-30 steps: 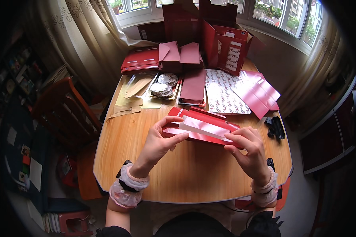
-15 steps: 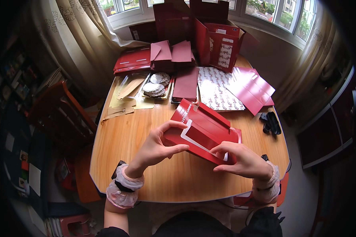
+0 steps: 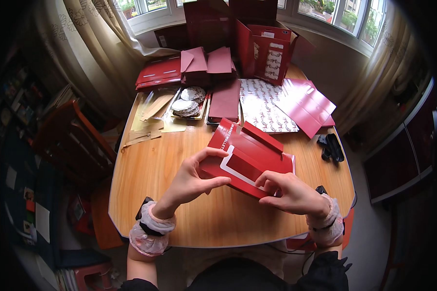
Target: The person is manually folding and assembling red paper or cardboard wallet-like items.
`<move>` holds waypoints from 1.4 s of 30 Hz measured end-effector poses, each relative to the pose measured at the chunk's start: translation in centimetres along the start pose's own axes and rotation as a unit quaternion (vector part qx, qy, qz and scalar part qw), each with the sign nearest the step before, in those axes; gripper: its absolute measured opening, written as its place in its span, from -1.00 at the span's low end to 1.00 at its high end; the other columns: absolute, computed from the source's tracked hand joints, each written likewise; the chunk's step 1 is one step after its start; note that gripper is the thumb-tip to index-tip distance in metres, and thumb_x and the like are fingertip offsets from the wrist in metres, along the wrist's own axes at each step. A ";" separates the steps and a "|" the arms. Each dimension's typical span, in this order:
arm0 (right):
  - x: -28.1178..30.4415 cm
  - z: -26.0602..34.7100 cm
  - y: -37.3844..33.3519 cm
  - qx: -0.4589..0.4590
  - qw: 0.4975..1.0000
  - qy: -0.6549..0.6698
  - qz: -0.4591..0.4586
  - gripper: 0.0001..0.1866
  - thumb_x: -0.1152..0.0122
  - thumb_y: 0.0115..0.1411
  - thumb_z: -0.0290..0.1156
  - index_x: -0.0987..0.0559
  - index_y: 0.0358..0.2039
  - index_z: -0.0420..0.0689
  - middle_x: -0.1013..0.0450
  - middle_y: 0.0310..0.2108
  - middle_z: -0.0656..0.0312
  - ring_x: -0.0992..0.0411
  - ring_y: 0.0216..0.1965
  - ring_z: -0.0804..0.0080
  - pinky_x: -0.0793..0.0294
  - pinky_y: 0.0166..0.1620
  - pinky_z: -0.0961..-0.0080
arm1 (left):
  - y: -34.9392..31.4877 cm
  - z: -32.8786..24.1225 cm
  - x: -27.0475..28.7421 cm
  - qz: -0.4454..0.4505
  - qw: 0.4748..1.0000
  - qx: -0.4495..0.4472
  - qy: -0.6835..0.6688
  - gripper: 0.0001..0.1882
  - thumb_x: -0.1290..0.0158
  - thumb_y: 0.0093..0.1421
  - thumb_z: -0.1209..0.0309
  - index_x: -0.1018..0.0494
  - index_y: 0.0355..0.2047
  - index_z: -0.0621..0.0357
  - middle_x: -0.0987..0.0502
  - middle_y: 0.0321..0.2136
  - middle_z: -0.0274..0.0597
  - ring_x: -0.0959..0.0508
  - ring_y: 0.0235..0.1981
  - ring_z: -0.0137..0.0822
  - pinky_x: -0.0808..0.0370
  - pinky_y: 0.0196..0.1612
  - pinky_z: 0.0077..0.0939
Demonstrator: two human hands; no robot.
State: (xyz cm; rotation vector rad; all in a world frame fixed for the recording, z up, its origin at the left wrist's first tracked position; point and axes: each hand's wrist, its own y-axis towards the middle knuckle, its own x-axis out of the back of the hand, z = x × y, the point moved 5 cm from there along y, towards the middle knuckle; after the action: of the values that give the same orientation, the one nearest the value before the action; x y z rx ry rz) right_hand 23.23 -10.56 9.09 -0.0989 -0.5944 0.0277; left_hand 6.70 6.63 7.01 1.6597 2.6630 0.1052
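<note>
Above the table, tilted toward me, is a red folded card box (image 3: 250, 162) with raised flaps along its far side and a white-edged cutout in its face. My left hand (image 3: 184, 179) grips its left corner, index finger on the face beside the white edging and thumb at the near edge. At the near right, my right hand (image 3: 296, 193) pinches the lower edge, its fingers curled over the white border and the thumb below. The underside of the box is hidden.
Pink envelopes (image 3: 219, 60), round patterned stickers (image 3: 188, 101), dark red cards (image 3: 225, 99) and a patterned sheet (image 3: 267, 106) lie across the far half. A large red carton (image 3: 264, 53) stands behind. Black clips (image 3: 331, 148) sit at the right edge, paper strips (image 3: 143, 133) at left.
My right hand's fingers have curled in more, with fingertips and thumb closer together at the box's near edge. My left hand keeps its hold, and the box has barely moved.
</note>
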 end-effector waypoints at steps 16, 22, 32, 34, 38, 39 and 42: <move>-0.1 -1.5 0.8 -0.038 0.996 0.073 0.046 -0.57 -0.40 0.20 -0.52 -0.45 0.04 -0.21 -0.58 -0.41 0.09 -0.56 -0.37 0.35 -0.49 -0.28 0.38 | 0.1 0.5 -0.1 -0.015 0.999 0.031 0.013 -0.46 -0.41 0.16 0.43 -0.46 0.12 0.15 -0.64 -0.29 -0.35 -0.54 -0.46 -0.65 -0.44 -0.52 -0.74; 0.6 -1.3 0.4 -0.065 0.994 0.083 0.033 -0.59 -0.40 0.20 -0.54 -0.47 0.03 -0.19 -0.56 -0.44 0.16 -0.49 -0.40 0.47 -0.46 -0.30 0.43 | 0.2 0.8 -0.2 -0.061 0.998 -0.007 0.014 -0.40 -0.42 0.16 0.46 -0.41 0.16 0.19 -0.65 -0.24 -0.22 -0.66 -0.34 -0.49 -0.61 -0.36 -0.63; 1.6 -1.2 -0.3 -0.085 0.991 0.097 0.023 -0.63 -0.39 0.22 -0.56 -0.48 0.00 -0.16 -0.53 -0.48 0.24 -0.41 -0.41 0.60 -0.40 -0.32 0.50 | 0.7 1.4 0.1 -0.057 0.996 0.008 -0.066 -0.33 -0.29 0.25 0.58 -0.21 0.28 0.20 -0.68 -0.16 0.04 -0.73 -0.19 -0.28 -0.68 -0.13 -0.49; 1.7 -1.2 -0.3 -0.088 0.992 0.091 0.024 -0.63 -0.39 0.22 -0.56 -0.48 0.00 -0.16 -0.53 -0.48 0.24 -0.41 -0.41 0.60 -0.40 -0.32 0.50 | 0.7 1.6 0.0 -0.047 0.997 0.036 -0.054 -0.37 -0.31 0.25 0.55 -0.21 0.21 0.19 -0.70 -0.20 0.04 -0.73 -0.21 -0.28 -0.67 -0.13 -0.49; 1.6 -1.1 -0.2 -0.100 0.991 0.079 0.029 -0.62 -0.38 0.22 -0.55 -0.47 0.01 -0.16 -0.53 -0.48 0.24 -0.42 -0.42 0.58 -0.41 -0.32 0.48 | 0.6 2.5 0.3 -0.061 0.998 0.032 -0.002 -0.41 -0.34 0.23 0.52 -0.20 0.11 0.17 -0.71 -0.25 0.04 -0.73 -0.21 -0.27 -0.66 -0.16 -0.50; 1.5 -0.9 -0.2 -0.099 0.992 0.073 0.031 -0.62 -0.38 0.22 -0.55 -0.47 0.01 -0.16 -0.53 -0.48 0.24 -0.42 -0.42 0.57 -0.41 -0.32 0.47 | 0.5 2.8 0.3 -0.063 0.998 0.031 -0.005 -0.41 -0.35 0.23 0.50 -0.18 0.08 0.16 -0.71 -0.25 0.06 -0.73 -0.22 -0.28 -0.66 -0.17 -0.51; 1.2 -1.7 -0.1 -0.095 0.993 0.059 0.029 -0.61 -0.38 0.22 -0.53 -0.46 0.03 -0.17 -0.53 -0.48 0.20 -0.46 -0.43 0.49 -0.43 -0.30 0.42 | 0.8 3.5 0.2 -0.068 0.996 0.044 -0.030 -0.38 -0.37 0.22 0.48 -0.14 0.07 0.16 -0.71 -0.26 0.10 -0.73 -0.22 -0.28 -0.66 -0.19 -0.51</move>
State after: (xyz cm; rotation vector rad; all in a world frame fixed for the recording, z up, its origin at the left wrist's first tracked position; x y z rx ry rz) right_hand 25.20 -10.71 8.37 -0.3013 -0.4747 0.0203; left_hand 7.44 7.36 3.56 1.4712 2.7623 -0.0615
